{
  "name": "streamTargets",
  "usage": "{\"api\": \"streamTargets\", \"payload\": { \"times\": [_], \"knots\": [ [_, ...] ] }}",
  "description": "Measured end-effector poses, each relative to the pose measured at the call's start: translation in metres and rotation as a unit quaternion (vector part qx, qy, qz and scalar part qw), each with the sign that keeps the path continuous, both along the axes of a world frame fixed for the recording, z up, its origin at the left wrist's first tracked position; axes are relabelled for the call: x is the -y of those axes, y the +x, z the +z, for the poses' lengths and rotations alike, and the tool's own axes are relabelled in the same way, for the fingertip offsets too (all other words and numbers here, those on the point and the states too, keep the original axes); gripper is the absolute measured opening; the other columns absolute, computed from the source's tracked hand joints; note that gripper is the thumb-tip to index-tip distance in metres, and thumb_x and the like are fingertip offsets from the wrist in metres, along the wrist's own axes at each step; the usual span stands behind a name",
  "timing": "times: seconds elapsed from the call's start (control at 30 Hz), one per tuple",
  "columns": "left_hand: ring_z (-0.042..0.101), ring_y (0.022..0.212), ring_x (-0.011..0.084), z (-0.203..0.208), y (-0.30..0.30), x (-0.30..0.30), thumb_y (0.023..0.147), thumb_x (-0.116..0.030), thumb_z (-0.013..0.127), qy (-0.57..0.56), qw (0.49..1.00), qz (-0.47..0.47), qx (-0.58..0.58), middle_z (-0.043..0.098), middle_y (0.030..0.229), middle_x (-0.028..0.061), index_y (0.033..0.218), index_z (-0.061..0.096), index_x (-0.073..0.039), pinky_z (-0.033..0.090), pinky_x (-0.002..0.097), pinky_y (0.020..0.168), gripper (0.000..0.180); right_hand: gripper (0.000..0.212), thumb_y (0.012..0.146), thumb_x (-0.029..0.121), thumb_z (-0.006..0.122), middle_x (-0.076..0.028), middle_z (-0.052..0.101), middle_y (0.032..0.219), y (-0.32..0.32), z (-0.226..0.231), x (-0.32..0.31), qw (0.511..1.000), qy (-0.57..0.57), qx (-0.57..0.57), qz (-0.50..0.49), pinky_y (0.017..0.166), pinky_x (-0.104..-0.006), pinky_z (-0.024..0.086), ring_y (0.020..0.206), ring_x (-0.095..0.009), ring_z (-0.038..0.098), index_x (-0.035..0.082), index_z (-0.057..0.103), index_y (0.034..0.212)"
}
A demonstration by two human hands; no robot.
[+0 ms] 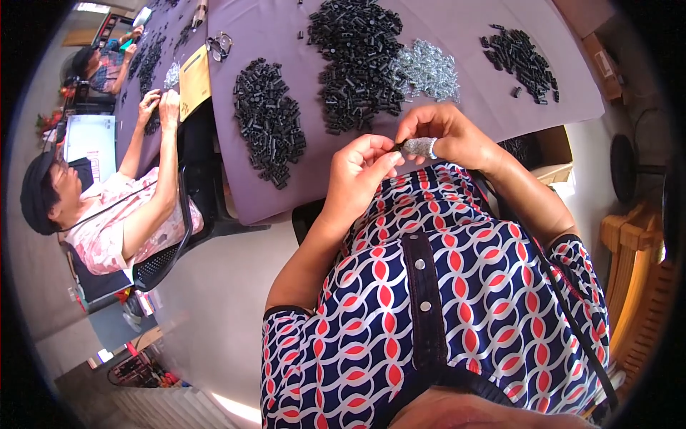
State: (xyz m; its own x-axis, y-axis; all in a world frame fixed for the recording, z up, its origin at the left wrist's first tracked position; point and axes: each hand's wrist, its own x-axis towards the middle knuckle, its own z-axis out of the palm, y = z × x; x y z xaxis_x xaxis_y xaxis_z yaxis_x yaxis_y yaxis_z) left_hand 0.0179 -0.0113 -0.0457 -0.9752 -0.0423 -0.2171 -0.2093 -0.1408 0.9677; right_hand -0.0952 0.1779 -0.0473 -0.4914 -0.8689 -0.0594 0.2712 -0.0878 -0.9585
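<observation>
At the near edge of the cloth-covered table, my left hand (363,168) and my right hand (457,137) meet fingertip to fingertip. Both are closed in a pinch around a small black part (397,147), mostly covered by the fingers. A grey finger sleeve (420,147) is worn on a digit of my right hand. Just beyond the hands lies a large pile of small black cylindrical parts (357,68). Shiny silver metal pieces (429,70), too small to make out clearly, are heaped against its right side. To the left is another black pile (268,121).
More black parts (520,63) lie at the table's right. An open cardboard box (554,174) stands below the edge. At left a seated co-worker (136,207) handles something small near a yellow board (194,82); glasses (220,46) lie beyond. Another person (103,68) sits farther off.
</observation>
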Motion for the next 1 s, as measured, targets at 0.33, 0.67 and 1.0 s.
{"api": "streamTargets", "payload": {
  "times": [0.33,0.67,1.0],
  "knots": [
    [0.062,0.073,0.0077,-0.004,0.0,0.006,0.094,-0.01,0.067,0.037,0.999,-0.018,0.029,0.071,0.089,0.0065,0.106,0.065,0.001,0.051,0.0221,0.069,0.017,0.022,0.087,-0.012,0.058,-0.002,0.069,0.093,0.002,-0.002,0.001,0.999,-0.007,-0.049,-0.004,0.079,-0.0242,0.053,0.084,-0.009,0.065,-0.002,0.069,0.103],
    [0.062,0.067,0.0088,-0.01,-0.003,0.013,0.095,-0.012,0.066,0.145,0.983,-0.038,0.105,0.071,0.086,0.0075,0.105,0.066,0.0,0.051,0.022,0.063,0.016,0.043,0.063,-0.017,0.055,-0.012,0.065,0.098,0.006,0.007,0.002,0.95,0.018,-0.308,-0.039,0.09,-0.0347,0.051,0.098,-0.026,0.064,-0.002,0.068,0.101],
    [0.061,0.062,0.0086,-0.011,-0.009,0.02,0.094,-0.012,0.067,0.299,0.932,-0.106,0.175,0.07,0.084,0.0075,0.102,0.067,-0.001,0.05,0.0208,0.057,0.013,0.04,0.066,-0.013,0.059,-0.014,0.064,0.098,0.006,0.015,0.0,0.931,0.018,-0.364,-0.02,0.083,-0.0362,0.052,0.093,-0.03,0.065,-0.002,0.069,0.103]
  ]
}}
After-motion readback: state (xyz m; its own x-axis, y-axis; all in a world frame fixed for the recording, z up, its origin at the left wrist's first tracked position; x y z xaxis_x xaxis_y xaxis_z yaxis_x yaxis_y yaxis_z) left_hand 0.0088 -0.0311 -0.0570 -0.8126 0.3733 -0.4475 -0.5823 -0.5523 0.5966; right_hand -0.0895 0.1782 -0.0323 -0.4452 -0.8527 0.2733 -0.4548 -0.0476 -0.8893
